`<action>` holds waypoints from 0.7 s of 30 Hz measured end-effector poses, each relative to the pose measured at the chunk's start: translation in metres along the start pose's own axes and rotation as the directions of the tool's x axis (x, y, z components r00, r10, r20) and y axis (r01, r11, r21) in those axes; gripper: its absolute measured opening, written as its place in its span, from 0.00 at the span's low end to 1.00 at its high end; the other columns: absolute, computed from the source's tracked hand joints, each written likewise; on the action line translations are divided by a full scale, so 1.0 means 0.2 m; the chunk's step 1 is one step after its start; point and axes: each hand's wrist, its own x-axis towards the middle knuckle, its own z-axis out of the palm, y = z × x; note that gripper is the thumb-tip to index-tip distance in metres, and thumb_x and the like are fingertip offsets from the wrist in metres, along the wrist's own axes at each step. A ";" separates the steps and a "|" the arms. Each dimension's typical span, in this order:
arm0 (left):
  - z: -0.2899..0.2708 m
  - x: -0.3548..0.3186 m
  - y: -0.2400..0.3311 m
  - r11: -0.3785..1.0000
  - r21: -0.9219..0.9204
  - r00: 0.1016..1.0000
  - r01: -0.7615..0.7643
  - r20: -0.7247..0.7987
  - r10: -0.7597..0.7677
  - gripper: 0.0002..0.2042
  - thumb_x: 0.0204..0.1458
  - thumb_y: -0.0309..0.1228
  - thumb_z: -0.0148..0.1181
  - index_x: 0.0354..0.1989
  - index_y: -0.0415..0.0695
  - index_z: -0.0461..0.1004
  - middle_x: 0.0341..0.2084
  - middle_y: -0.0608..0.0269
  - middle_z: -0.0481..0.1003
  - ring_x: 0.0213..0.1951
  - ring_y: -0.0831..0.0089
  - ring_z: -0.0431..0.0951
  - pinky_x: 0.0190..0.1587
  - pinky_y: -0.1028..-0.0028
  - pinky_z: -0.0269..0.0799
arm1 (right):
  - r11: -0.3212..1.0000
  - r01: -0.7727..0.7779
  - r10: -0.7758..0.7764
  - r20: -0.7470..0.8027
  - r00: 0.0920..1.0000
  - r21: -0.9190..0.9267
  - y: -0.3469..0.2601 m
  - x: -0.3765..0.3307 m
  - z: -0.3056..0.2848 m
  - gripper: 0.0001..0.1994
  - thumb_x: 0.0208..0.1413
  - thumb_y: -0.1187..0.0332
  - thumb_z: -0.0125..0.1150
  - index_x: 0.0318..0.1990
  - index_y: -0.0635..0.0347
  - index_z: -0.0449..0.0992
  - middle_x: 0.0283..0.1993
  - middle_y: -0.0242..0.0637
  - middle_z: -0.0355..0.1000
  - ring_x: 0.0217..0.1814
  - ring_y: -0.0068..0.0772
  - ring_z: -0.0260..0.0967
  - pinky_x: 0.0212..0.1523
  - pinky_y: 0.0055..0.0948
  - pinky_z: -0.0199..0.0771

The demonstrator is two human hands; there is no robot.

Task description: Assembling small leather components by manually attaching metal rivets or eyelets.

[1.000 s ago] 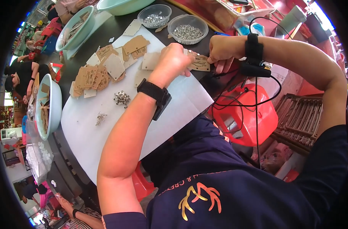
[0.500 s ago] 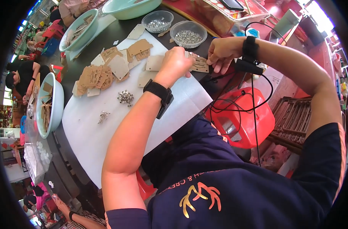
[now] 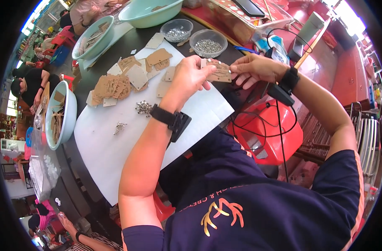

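Card of brown board, held up between the two hands near the far right edge of the white sheet, is a little more exposed than half a second ago; its printed face and the bright metal spots by its upper edge and right corner now show more clearly. The right hand has changed most: its wrist sits lower and closer to the body, and its fingers spread more loosely; I judge from this that its hold becomes lighter, while the left hand carries the card. The work seems to stay at this one card; the brown pile and the loose metal fasteners on the sheet lie untouched.

The left forearm reaches up across the sheet, with wrist bent toward the right; the grip of this hand is closed on the card's left part, thumb on the upper side. The right arm comes around from the right with bent elbow; its thumb and forefinger are at the card's right corner, other fingers hang apart below; whether this grip pinches the card or only touches it, I cannot tell.
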 end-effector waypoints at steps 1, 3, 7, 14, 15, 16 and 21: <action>-0.01 -0.03 0.01 1.000 0.004 1.000 -0.008 -0.019 0.008 0.13 0.56 0.37 0.63 0.37 0.37 0.74 0.26 0.61 0.78 0.20 0.80 0.77 0.18 0.82 0.65 | 0.999 0.033 -0.034 0.028 0.999 0.034 0.00 -0.01 0.01 0.14 0.61 0.60 0.61 0.46 0.60 0.76 0.41 0.29 0.76 0.35 0.20 0.75 0.35 0.23 0.81; -0.02 -0.10 0.04 0.997 -0.074 0.998 -0.009 -0.061 0.004 0.10 0.55 0.31 0.62 0.36 0.35 0.75 0.24 0.59 0.78 0.18 0.78 0.77 0.16 0.80 0.66 | 0.993 0.084 -0.087 0.036 0.996 0.083 -0.01 -0.03 0.06 0.12 0.62 0.61 0.61 0.45 0.59 0.76 0.39 0.29 0.76 0.33 0.18 0.75 0.34 0.22 0.81; -0.05 -0.24 0.07 0.998 -0.059 0.989 -0.002 -0.148 -0.006 0.11 0.55 0.32 0.63 0.35 0.34 0.74 0.24 0.58 0.78 0.17 0.79 0.77 0.16 0.79 0.66 | 0.990 0.139 -0.139 0.048 0.989 0.001 -0.10 -0.10 0.19 0.11 0.62 0.63 0.60 0.42 0.62 0.76 0.32 0.27 0.72 0.30 0.16 0.72 0.30 0.18 0.79; -0.16 -0.43 0.06 0.942 -0.314 0.945 -0.121 -0.326 0.013 0.11 0.57 0.33 0.63 0.39 0.37 0.73 0.26 0.62 0.77 0.20 0.80 0.75 0.21 0.82 0.67 | 0.938 0.267 -0.219 0.218 0.951 -0.222 -0.41 -0.04 0.36 0.14 0.63 0.62 0.58 0.39 0.68 0.74 0.28 0.30 0.70 0.27 0.19 0.72 0.30 0.22 0.82; -0.19 -0.44 0.05 0.931 -0.316 0.926 -0.182 -0.374 0.054 0.11 0.57 0.33 0.62 0.39 0.37 0.73 0.26 0.62 0.77 0.20 0.80 0.75 0.21 0.81 0.67 | 0.929 0.300 -0.247 0.241 0.939 -0.216 -0.45 -0.01 0.39 0.14 0.63 0.62 0.57 0.38 0.69 0.74 0.28 0.31 0.70 0.27 0.19 0.72 0.31 0.23 0.82; -0.21 -0.45 0.05 0.927 -0.331 0.918 -0.175 -0.395 0.033 0.11 0.57 0.33 0.63 0.38 0.38 0.73 0.27 0.62 0.77 0.21 0.79 0.75 0.23 0.81 0.67 | 0.922 0.303 -0.236 0.270 0.933 -0.242 -0.49 0.01 0.40 0.15 0.64 0.61 0.56 0.36 0.68 0.74 0.29 0.32 0.71 0.28 0.21 0.73 0.31 0.25 0.83; -0.28 -0.54 0.05 0.912 -0.351 0.892 -0.214 -0.451 0.036 0.12 0.58 0.35 0.62 0.39 0.38 0.72 0.27 0.62 0.78 0.21 0.78 0.74 0.23 0.81 0.66 | 0.938 0.307 -0.239 0.338 0.910 -0.163 -0.58 0.05 0.48 0.15 0.64 0.60 0.56 0.36 0.66 0.75 0.31 0.33 0.73 0.30 0.22 0.73 0.32 0.25 0.83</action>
